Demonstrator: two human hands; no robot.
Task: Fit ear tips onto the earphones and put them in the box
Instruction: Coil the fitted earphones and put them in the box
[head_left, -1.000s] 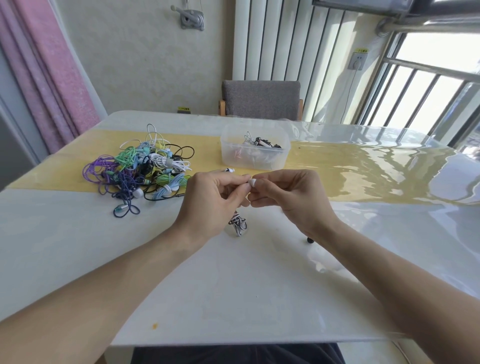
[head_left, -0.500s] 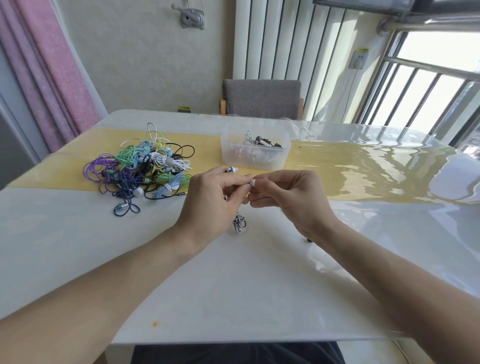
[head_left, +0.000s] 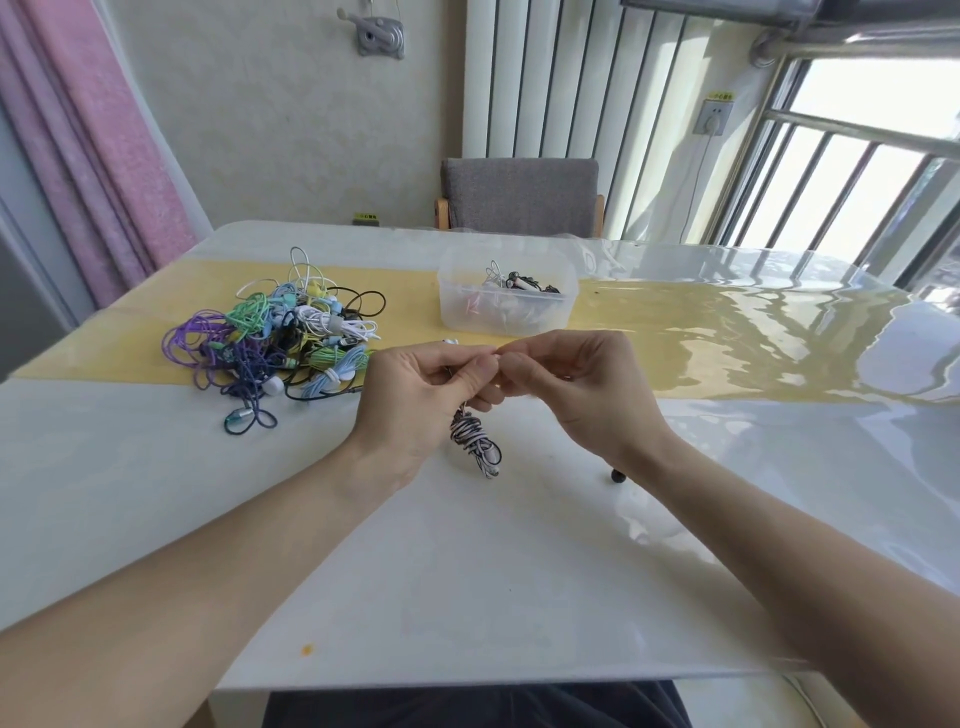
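Hiding earbud (head_left: 451, 342) behind pinching left hand (head_left: 415, 400)

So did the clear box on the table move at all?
No. The clear box sits in the same spot on the yellow strip, in front of the grey chair, as before.

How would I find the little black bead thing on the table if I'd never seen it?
Start at the white table and find the person's right hand, held over the middle. Just below that wrist, a small black bead lies alone on the bare white surface. It is a single dark dot, unlike the striped cable bundle hanging nearby or the colourful earphone pile on the left.
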